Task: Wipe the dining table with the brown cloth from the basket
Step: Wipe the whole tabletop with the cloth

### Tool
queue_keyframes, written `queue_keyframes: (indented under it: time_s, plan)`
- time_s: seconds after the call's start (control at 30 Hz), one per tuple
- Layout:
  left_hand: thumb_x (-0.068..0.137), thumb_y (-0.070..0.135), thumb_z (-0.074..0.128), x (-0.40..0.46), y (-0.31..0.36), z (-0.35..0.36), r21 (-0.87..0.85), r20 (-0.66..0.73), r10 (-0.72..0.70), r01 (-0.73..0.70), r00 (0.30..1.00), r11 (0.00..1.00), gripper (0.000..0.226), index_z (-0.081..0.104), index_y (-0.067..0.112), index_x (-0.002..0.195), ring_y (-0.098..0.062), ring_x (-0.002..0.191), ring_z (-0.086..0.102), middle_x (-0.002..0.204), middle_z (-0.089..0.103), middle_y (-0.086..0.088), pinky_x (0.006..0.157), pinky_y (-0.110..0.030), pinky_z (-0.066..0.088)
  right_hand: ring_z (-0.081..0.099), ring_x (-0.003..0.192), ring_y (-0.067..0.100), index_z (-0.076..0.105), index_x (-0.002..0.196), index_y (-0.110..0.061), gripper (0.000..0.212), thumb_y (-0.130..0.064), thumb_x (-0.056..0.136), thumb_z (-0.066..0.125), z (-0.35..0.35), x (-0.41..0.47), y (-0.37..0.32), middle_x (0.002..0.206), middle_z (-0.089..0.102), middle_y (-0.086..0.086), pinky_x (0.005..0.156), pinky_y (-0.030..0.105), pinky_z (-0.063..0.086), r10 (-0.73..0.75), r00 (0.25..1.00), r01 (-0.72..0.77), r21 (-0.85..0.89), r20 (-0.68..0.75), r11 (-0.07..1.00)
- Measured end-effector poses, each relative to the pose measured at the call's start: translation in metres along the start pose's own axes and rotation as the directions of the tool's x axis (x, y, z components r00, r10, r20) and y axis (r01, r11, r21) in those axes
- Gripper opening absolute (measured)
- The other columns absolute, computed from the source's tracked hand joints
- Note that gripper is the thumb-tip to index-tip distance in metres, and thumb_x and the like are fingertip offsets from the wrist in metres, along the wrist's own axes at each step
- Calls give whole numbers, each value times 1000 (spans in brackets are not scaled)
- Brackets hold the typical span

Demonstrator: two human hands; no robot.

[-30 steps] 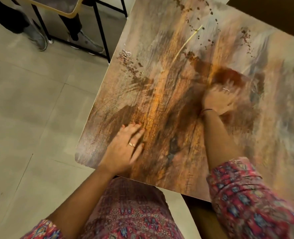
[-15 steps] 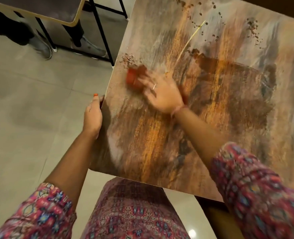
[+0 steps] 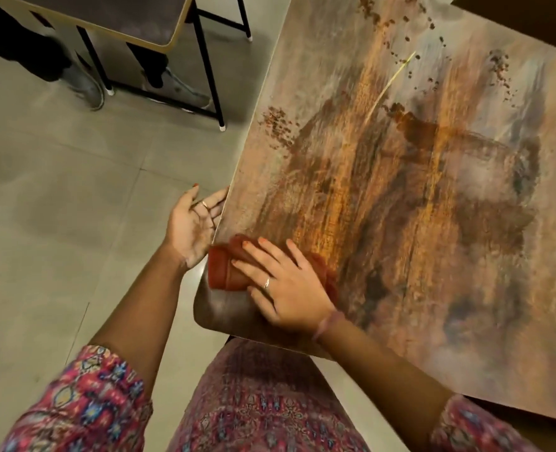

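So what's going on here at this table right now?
A person is wiping a dining table. The right hand presses the brown cloth flat at the table's near left edge, while the left hand is cupped palm-up just off that edge, apparently to catch what gets swept off. Brown crumbs and a thin pale stick lie farther up the tabletop, so the wiping is not done.
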State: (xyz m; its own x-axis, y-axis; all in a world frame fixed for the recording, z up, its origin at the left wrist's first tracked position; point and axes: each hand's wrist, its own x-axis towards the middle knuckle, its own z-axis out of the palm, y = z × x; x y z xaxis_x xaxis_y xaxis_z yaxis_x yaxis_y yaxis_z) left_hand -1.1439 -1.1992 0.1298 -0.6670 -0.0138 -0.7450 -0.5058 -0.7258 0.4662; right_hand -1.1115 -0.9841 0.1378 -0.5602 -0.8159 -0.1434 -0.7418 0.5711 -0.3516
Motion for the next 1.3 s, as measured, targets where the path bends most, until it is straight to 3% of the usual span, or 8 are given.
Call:
queue_keyframes:
  time_s: [0.13,0.33,0.43,0.6,0.73,0.87,1.1,1.3]
  plan:
    - [93,53,28,-1,0,-6,-4,17,-7,7,1000,1000,64,62,4,115,-21,88,68,102,71,-12,80,-31,53,23,146,18,43,142,-31,48,-40,95,37,-39,106,59,155,34,-3,117,54,15,176,978,-175,18,-111,984]
    - [91,57,23,-1,-3,-12,-55,59,-9,12,998,998,73,56,1,124,-19,89,69,110,69,-12,76,-29,55,18,147,18,34,147,-31,49,-38,99,34,-74,203,107,159,25,-2,119,47,12,553,807,-552,71,-205,831]
    - [90,60,24,-3,-2,-13,-101,77,-24,32,997,994,75,55,1,124,-22,96,66,117,66,-14,82,-31,54,19,147,21,35,147,-28,50,-39,98,35,-49,162,62,158,26,0,118,47,16,531,807,-537,53,-258,842]
    - [87,63,25,1,3,-17,-149,124,-81,100,989,984,77,57,3,123,-24,96,64,109,68,-13,88,-36,47,15,149,21,33,148,-29,54,-40,95,40,20,13,-59,160,24,1,118,49,14,273,956,-270,37,-111,962]
    - [88,63,22,3,8,-18,-103,161,-106,124,981,987,77,55,3,125,-20,93,66,112,68,-13,83,-33,48,21,147,20,37,146,-31,51,-44,96,38,17,-6,-41,158,28,0,117,51,13,58,998,-58,5,19,998]
    - [89,61,23,2,12,-16,22,143,-111,109,983,994,74,59,5,120,-22,90,65,106,69,-12,73,-31,51,16,148,19,32,148,-32,52,-45,97,33,-30,71,45,160,22,-2,119,54,10,266,963,-266,16,-49,964]
    - [91,58,20,5,8,-16,19,98,-91,90,991,996,74,61,3,117,-21,86,68,104,70,-13,68,-27,55,10,149,22,26,151,-28,53,-39,100,33,-68,166,106,162,17,2,119,53,6,665,725,-655,121,-176,746]
    - [90,59,23,13,17,-16,-14,140,-128,131,982,991,74,59,1,118,-22,93,68,108,69,-15,78,-32,54,9,150,21,31,149,-28,54,-40,96,38,12,22,-44,160,22,2,119,52,8,324,939,-322,37,-111,946]
